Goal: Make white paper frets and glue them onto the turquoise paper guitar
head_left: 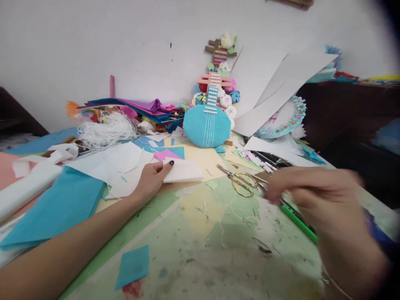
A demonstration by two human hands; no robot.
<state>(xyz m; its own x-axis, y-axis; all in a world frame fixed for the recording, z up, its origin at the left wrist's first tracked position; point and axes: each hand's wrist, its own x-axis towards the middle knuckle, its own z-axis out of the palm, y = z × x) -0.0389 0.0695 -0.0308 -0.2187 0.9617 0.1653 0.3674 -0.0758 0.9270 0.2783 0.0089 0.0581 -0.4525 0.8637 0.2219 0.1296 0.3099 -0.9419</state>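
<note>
My left hand (151, 179) is closed on a folded piece of white paper (184, 171), the thumb lying on top of it. A pink paper piece (167, 154) and a turquoise sheet lie just behind. On the right, my right hand (315, 198) is raised over the table and blurred, its fingers bent together. Whatever is between them cannot be made out. Near its fingertips lie gold-handled scissors (242, 183), apart from the hand. A green-handled tool (300, 223), perhaps a cutter, is partly hidden behind this hand.
A turquoise paper guitar (207, 125) stands against the wall, with paper flowers behind it. White string (106, 130) is heaped at the left beside stacked coloured sheets. Turquoise paper (56, 208) lies at left, and a small turquoise square (133, 266) in front. A round floral frame (283, 118) leans at right.
</note>
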